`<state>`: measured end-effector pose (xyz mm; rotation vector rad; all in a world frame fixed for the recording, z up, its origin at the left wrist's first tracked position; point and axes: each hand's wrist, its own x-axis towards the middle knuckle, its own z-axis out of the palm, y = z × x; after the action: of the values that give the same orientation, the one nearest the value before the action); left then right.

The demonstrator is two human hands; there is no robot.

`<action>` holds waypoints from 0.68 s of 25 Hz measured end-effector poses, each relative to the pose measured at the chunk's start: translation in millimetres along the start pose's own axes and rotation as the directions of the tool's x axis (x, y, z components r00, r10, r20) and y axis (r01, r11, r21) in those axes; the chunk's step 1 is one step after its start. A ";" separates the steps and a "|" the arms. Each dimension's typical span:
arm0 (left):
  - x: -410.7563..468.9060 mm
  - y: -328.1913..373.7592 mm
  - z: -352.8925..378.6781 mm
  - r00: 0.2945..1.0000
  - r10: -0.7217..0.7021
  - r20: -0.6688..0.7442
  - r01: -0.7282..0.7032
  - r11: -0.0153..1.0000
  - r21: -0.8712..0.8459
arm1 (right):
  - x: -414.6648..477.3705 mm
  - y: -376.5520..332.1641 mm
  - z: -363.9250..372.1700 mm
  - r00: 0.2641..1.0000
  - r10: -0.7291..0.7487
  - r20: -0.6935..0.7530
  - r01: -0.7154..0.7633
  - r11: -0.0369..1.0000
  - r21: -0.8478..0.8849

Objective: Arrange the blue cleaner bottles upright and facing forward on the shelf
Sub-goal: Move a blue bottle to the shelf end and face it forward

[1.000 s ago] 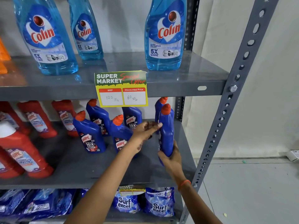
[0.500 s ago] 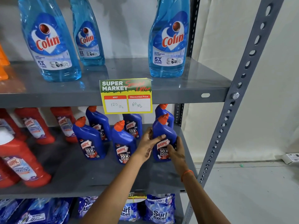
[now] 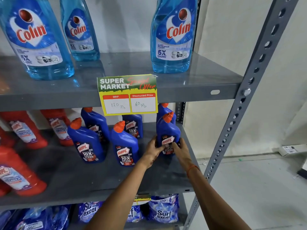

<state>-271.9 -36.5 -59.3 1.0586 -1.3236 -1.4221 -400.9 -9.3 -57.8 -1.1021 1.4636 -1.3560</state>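
Several blue Harpic cleaner bottles with orange caps stand on the middle grey shelf (image 3: 103, 176). The rightmost front bottle (image 3: 167, 130) stands upright with its label facing me. My left hand (image 3: 153, 149) grips its lower left side and my right hand (image 3: 180, 149) grips its lower right side. Behind it another blue bottle (image 3: 163, 107) is partly hidden. To the left stand two front blue bottles (image 3: 87, 141) (image 3: 125, 143), labels forward, with two more (image 3: 95, 121) (image 3: 132, 125) behind them.
Red cleaner bottles (image 3: 20, 170) fill the shelf's left part. Light-blue Colin bottles (image 3: 172, 35) stand on the upper shelf, where a yellow price tag (image 3: 127, 95) hangs. Blue detergent packs (image 3: 163, 208) lie below. The grey upright post (image 3: 239, 103) borders the right side.
The held bottle was lifted with its label turned away; it has been turned label forward and lowered to stand on the shelf. Both hands moved down around its base.
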 end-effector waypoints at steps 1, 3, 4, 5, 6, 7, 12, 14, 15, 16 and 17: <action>-3.2 -6.3 -0.5 1.000 -0.016 0.004 0.016 1.000 0.025 | -2.1 3.1 -0.1 1.000 0.016 -0.002 -0.016 1.000 -0.014; -9.1 -13.3 -1.0 1.000 -0.011 0.007 0.011 0.999 0.049 | -6.2 10.3 -0.5 1.000 0.024 -0.015 -0.025 0.998 -0.065; -13.2 -14.1 0.0 1.000 -0.004 0.006 0.003 0.999 0.050 | -9.0 13.1 -0.8 0.999 0.023 -0.026 -0.025 0.996 -0.089; -17.8 -14.2 1.4 1.000 -0.002 0.002 0.002 0.999 0.043 | -12.6 15.4 -1.6 0.999 0.027 -0.042 -0.031 0.994 -0.106; -22.9 -13.2 2.6 1.000 -0.005 -0.001 0.005 0.999 0.049 | -16.5 18.1 -2.4 0.997 0.030 -0.064 -0.037 0.992 -0.116; -27.4 -13.6 3.4 1.000 -0.012 -0.004 0.012 0.998 0.069 | -22.4 18.9 -3.5 0.996 0.034 -0.088 -0.046 0.990 -0.133; -63.4 -18.8 11.2 1.000 -0.031 0.006 0.030 0.989 0.146 | -65.0 23.3 -15.1 0.989 0.036 -0.144 -0.061 0.982 -0.180; -79.1 -22.5 16.0 1.000 -0.019 -0.005 0.020 0.989 0.144 | -81.1 24.2 -18.7 0.985 0.060 -0.161 -0.081 0.989 -0.127; -85.5 -23.8 18.2 1.000 -0.011 -0.011 0.012 0.990 0.140 | -88.0 23.2 -20.2 0.985 0.063 -0.162 -0.081 0.991 -0.105; -91.2 -23.5 20.0 1.000 -0.005 -0.020 0.008 0.988 0.157 | -94.7 21.2 -21.4 0.986 0.060 -0.157 -0.074 0.993 -0.089; -95.6 -23.2 21.6 1.000 -0.002 -0.023 0.006 0.985 0.170 | -100.6 19.3 -22.4 0.987 0.050 -0.150 -0.062 0.995 -0.072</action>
<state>-272.0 62.1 -79.9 1.1858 -1.4478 -1.3136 -397.0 94.1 -74.3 -1.0184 1.6540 -1.3761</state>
